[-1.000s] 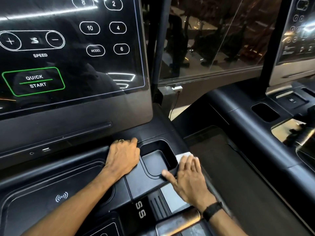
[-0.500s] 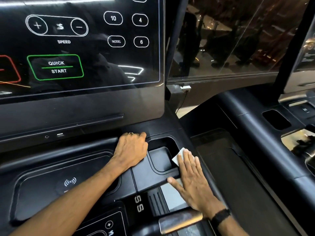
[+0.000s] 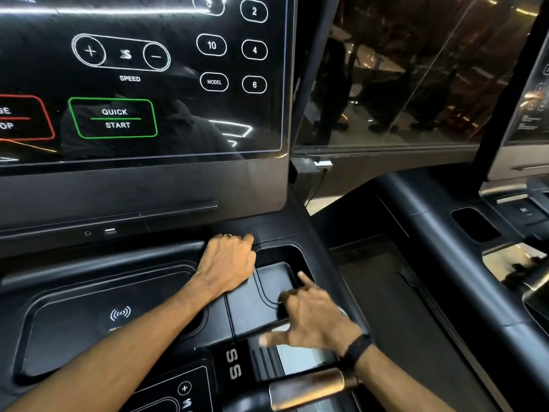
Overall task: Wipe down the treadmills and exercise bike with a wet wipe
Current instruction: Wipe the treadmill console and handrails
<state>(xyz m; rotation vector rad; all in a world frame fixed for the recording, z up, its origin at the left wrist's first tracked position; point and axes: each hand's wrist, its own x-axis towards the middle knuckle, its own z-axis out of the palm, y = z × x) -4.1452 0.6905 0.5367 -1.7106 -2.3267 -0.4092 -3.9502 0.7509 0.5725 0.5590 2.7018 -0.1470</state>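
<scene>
- A dim gym at night: dark glass with reflections behind a row of machines, and the black treadmill console (image 3: 142,292) fills the near view, its glossy touch screen (image 3: 142,72) lit with speed and quick-start buttons.
- Landmark for what follows: the recessed cup holder (image 3: 279,275) at the console's right end, a dark pocket that looks empty as far as its shadowed floor shows.
- Left hand (image 3: 227,264) rests just left of the cup holder on the ledge under the screen, knuckles up, fingers curled loosely under and gripping nothing that I can see; it seems to brace the body.
- Right hand (image 3: 312,315) lies over the cup holder's near right corner, blurred, thumb stretched toward the person, index finger raised, other fingers bent down.
- The wet wipe is not visible now; judging by the pose it is probably under the right palm, but I cannot tell whether the fingers pinch it.
- To wipe well here: keep the cloth flat under the palm, follow the pocket's rim, then dip into its floor and corners.
- Left of the cup holder, the wide shallow charging tray (image 3: 89,322) holds nothing but its printed wireless symbol.
- A second treadmill (image 3: 445,263) stands well right of the cup holder, not yet reached.
</scene>
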